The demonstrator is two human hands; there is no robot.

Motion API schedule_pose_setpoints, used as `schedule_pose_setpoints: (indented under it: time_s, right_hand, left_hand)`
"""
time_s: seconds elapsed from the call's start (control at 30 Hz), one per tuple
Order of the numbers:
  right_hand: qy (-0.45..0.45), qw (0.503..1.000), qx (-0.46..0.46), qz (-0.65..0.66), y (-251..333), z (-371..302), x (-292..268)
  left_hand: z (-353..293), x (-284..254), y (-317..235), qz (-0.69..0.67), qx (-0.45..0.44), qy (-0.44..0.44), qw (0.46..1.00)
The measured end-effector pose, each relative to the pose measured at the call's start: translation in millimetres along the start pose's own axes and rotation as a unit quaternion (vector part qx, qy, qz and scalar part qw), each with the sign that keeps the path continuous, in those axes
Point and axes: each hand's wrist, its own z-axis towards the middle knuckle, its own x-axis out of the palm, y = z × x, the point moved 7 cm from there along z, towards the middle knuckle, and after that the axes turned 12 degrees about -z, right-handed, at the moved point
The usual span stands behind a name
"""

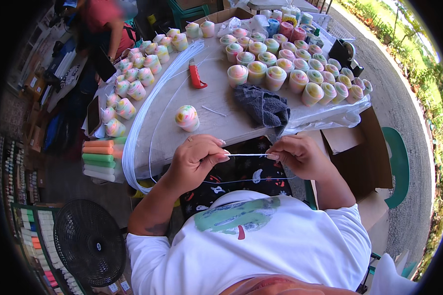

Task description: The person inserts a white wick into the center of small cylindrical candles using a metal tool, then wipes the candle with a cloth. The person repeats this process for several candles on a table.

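Note:
A short stretch of white wick cord [247, 155] is pulled straight between my two hands, above my lap at the table's near edge. My left hand [197, 160] pinches one end between thumb and forefinger. The other end is pinched in my right hand [300, 155]. Just beyond my left hand stands a single multicoloured candle [187, 118], swirled pink, yellow and white. A short cut piece of wick [214, 111] lies beside it. Farther back rests a red-handled utility knife [197, 76]. A long bundle of white wick [145, 105] curves along the left side of the table.
Rows of similar candles [286, 65] fill the back right, and more candles [145, 76] line the left. A dark grey cloth [263, 105] lies near the right. Coloured wax sticks [98, 157] sit at the left edge. An open cardboard box [362, 157] stands right; a black fan [89, 243], lower left. Another person [103, 24] is behind.

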Motion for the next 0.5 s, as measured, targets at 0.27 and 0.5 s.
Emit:
schedule_pose_setpoints:
  time_s: [0.27,0.5]
  right_hand:
    - [-0.056,0.998,-0.041,0.004,-12,-7,-17]
    - [-0.073,0.997,-0.032,0.025,-19,-7,-16]
  left_hand:
    - [20,9,-16,0.186,0.148,0.013,0.971]
    - [18,4,-8,0.132,0.119,-0.007,0.984]
